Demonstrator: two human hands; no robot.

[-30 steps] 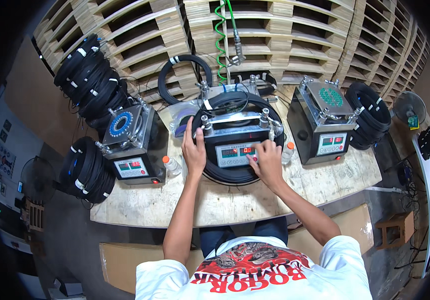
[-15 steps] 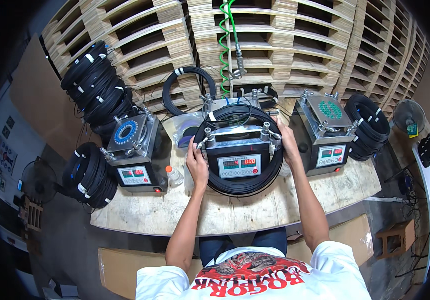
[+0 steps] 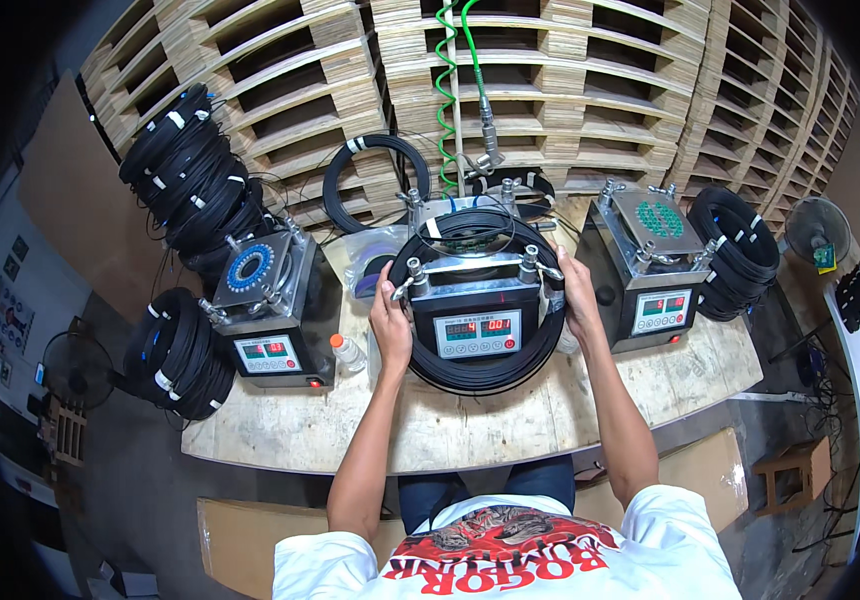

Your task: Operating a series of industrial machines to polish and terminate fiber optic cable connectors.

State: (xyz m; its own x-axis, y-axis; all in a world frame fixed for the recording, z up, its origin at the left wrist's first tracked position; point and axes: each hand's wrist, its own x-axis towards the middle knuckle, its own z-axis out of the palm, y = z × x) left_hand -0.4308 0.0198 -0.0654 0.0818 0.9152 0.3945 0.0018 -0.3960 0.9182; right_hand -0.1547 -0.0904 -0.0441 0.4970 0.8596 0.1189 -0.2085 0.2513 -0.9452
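A big black cable coil (image 3: 480, 373) lies looped around the middle machine (image 3: 477, 305), a grey metal box with a red digital display on its front. My left hand (image 3: 391, 318) grips the coil's left side beside the machine. On the opposite side my right hand (image 3: 580, 298) holds the coil's right edge. A metal clamp bar with two knobs (image 3: 473, 268) crosses the machine's top above the coil. Both forearms reach up from the lower edge over the wooden workbench (image 3: 470, 432).
Similar machines stand at left (image 3: 272, 318) and right (image 3: 650, 265). Stacks of black cable coils sit at far left (image 3: 185, 185), lower left (image 3: 180, 352) and right (image 3: 740, 250). A small bottle (image 3: 347, 352), a green coiled hose (image 3: 447, 70) and wooden pallets (image 3: 570, 90) lie behind.
My right hand left the machine's front panel and went to the coil's right edge. My left hand slid down the coil's left side. Both now grip the coil.
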